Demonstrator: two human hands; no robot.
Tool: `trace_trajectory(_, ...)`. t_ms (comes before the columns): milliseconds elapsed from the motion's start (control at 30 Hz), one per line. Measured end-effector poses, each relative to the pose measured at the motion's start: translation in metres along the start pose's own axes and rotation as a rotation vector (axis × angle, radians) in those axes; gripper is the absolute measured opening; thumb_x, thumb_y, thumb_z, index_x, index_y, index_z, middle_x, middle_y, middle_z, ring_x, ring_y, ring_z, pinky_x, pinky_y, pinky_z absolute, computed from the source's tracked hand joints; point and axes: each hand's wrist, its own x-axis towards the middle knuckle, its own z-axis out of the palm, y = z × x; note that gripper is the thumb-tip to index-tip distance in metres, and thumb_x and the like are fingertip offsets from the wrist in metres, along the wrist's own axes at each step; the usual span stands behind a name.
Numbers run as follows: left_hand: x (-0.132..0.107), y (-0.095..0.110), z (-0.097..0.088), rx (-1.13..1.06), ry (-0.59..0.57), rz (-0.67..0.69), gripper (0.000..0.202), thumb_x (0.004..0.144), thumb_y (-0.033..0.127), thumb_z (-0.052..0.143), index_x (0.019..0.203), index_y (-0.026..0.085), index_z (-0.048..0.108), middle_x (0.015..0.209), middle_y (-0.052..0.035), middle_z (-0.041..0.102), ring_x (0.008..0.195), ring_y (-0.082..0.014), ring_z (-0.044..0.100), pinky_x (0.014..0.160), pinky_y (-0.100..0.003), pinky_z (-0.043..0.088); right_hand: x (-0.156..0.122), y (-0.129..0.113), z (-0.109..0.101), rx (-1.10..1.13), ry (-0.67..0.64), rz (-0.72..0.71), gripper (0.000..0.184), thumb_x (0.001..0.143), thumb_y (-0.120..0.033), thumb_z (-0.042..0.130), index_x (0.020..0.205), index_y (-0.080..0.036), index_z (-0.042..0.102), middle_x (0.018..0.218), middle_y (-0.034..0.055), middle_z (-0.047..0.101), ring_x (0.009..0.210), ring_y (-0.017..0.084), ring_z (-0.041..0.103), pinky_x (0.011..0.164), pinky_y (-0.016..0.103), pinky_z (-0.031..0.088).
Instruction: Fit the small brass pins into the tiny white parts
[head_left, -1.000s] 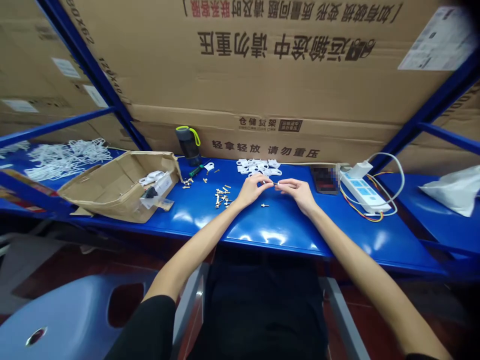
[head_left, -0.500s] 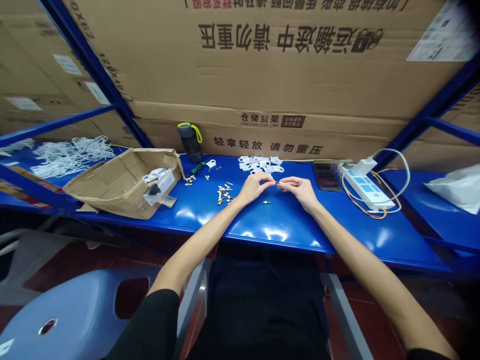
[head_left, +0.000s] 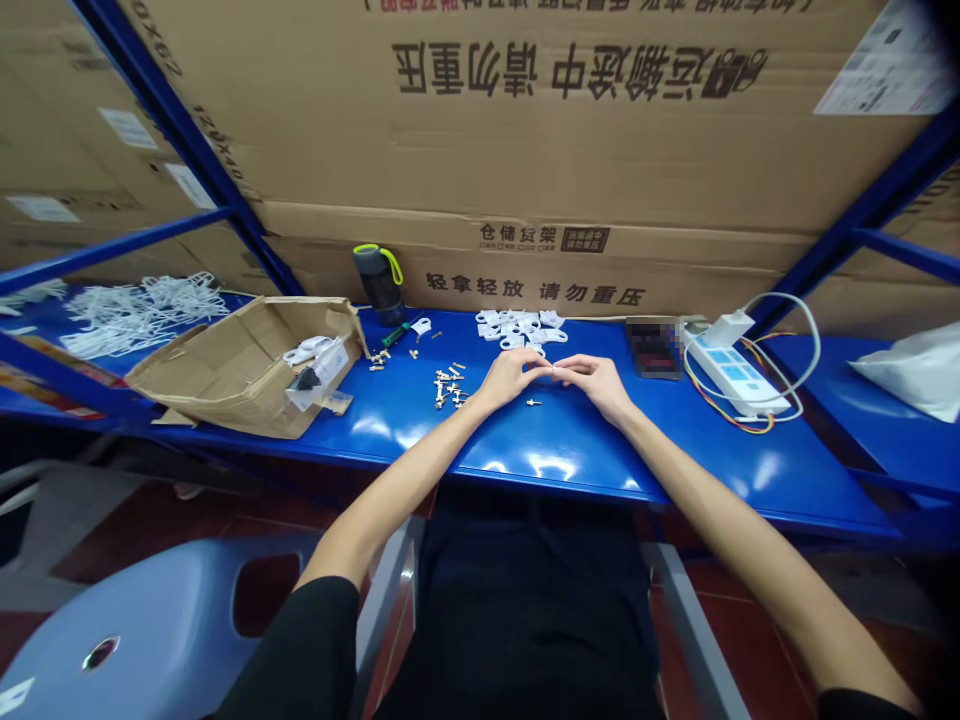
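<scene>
My left hand (head_left: 513, 376) and my right hand (head_left: 594, 383) meet fingertip to fingertip above the blue table (head_left: 420, 430). Both are closed in a pinch, and the small piece between them is mostly hidden by the fingers. Just beyond the hands lies a group of white plastic parts with ring-shaped ends (head_left: 517, 325). A single small metal pin-like piece (head_left: 533, 402) rests on the table below the fingertips. Left of my left hand, several small brass-coloured fittings (head_left: 447, 388) are scattered, some of them close to my forearm.
An open cardboard box (head_left: 217, 365) holds bagged parts on the left. Behind it stand a dark bottle (head_left: 379, 285) and a green-handled screwdriver (head_left: 396, 335). To the right are a phone-like dark object (head_left: 655, 348) and a power strip (head_left: 739, 380) with looping cables. A blue stool (head_left: 165, 600) is at lower left.
My fingertips have drawn closer together, and the small piece that showed between them is now mostly covered. The things on the table have stayed in place.
</scene>
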Motion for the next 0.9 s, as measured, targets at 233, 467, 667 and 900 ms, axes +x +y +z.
trace_trajectory(233,-0.0009,-0.0004,-0.0007,0.045,-0.011,0.004,0.029,0.103,0.047,0.068,0.099,0.023,0.083,0.096,-0.0039,0.079,0.093,-0.0208,0.07,0.091,-0.034,0.052,-0.0011,-0.0052,-0.0006,-0.056,-0.019,-0.018,0.044,0.072,-0.061,0.089,0.094,-0.023,0.086,0.09,0.0073,0.084,0.088,0.029,0.077,0.078,0.041,0.061)
trace_trajectory(467,0.0002,0.002,-0.0031,0.05,0.02,-0.043,0.028,0.101,0.047,0.07,0.097,0.024,0.084,0.098,-0.004,0.08,0.095,-0.021,0.071,0.091,-0.034,0.052,-0.001,-0.0079,-0.002,-0.072,-0.028,-0.019,0.045,0.074,-0.062,0.088,0.098,-0.023,0.087,0.089,0.0072,0.083,0.085,0.028,0.076,0.075,0.04,0.06)
trace_trajectory(667,-0.0019,-0.0005,-0.0015,0.047,0.002,-0.005,0.027,0.101,0.046,0.07,0.097,0.023,0.083,0.096,-0.0036,0.079,0.094,-0.0199,0.07,0.09,-0.033,0.051,-0.001,-0.0054,-0.0011,-0.088,-0.027,-0.022,0.046,0.074,-0.064,0.087,0.095,-0.023,0.087,0.086,0.0066,0.082,0.078,0.026,0.074,0.072,0.038,0.059)
trace_trajectory(900,-0.0002,0.0028,-0.0042,0.07,-0.033,-0.014,0.025,0.102,0.043,0.069,0.099,0.021,0.082,0.096,-0.004,0.078,0.093,-0.0208,0.07,0.088,-0.033,0.051,0.0001,-0.0068,-0.0023,-0.123,-0.063,-0.046,0.043,0.078,-0.062,0.083,0.097,-0.023,0.087,0.087,0.0056,0.082,0.076,0.024,0.073,0.068,0.036,0.057)
